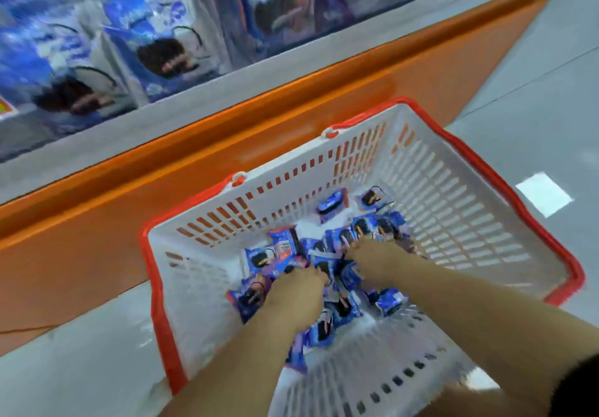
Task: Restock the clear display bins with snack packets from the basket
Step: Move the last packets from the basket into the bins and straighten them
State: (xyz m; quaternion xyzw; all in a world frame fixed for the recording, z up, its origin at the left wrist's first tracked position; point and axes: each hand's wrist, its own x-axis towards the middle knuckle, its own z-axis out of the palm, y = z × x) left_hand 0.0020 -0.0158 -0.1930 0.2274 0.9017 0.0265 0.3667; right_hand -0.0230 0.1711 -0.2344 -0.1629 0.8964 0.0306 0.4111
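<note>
Grey floor [81, 368]: white red-rimmed plastic basket [453, 222], many blue snack packets [334, 204] left; clear display bins [162, 43] part-stocked. Left hand [298, 290], right hand [372, 251] among packets, grip indeterminable.

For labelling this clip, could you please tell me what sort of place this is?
Most likely a shop: a white, red-rimmed shopping basket of blue snack packets sits on the grey floor beside an orange display counter whose clear bins hold similar packets.

Basket [453, 205] top open, entry from above free. Left hand [298, 290], right hand [372, 251] occupy middle among packets [285, 244] heaped on floor. Near-right floor bare. Orange counter base [162, 189] just behind.
</note>
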